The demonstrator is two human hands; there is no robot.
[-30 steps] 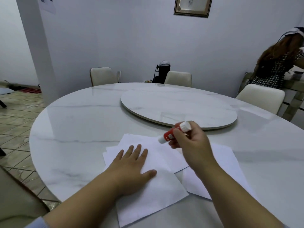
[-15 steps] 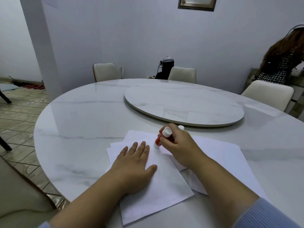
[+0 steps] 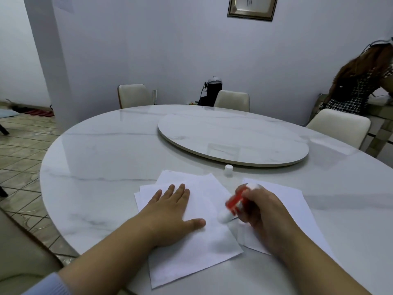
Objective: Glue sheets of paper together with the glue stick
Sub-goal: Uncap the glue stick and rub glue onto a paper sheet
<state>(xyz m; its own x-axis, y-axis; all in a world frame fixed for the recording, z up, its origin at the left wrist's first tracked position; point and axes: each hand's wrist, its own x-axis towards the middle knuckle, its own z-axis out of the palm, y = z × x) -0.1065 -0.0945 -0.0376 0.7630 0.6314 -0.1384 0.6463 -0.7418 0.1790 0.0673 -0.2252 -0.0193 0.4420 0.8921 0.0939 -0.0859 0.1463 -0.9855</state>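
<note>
Only one view here, the head cam, looking down over a round marble table (image 3: pixel 106 167).

Counting stuff: one glue stick (image 3: pixel 234 202), red body, blurred. One loose white cap (image 3: pixel 228 169) standing upright on the table, just in front of the lazy susan (image 3: pixel 234 137), apart from the papers. Paper: a left stack (image 3: pixel 191 248) showing at least three overlapping sheets by their offset corners, plus a right sheet (image 3: pixel 297 201) partly under the arm. Can't tell the exact count where they overlap.

Left hand (image 3: pixel 172 213) lies flat on the top sheet of the left stack, fingers straight and a bit spread, thumb out to the side, pressing the paper down. Right hand (image 3: pixel 259 209) has its fingers curled round the glue stick, tilted with its white lower end right at the right edge of that top sheet. It's too blurry to say if the tip is actually touching.

Edges: the top sheet's near corner sits close to the table edge by the person. Open marble to the left of the stack and between the papers and the lazy susan. Three cream chairs (image 3: pixel 133 95) sit round the far side, and another person (image 3: pixel 357 86) is at the far right.
</note>
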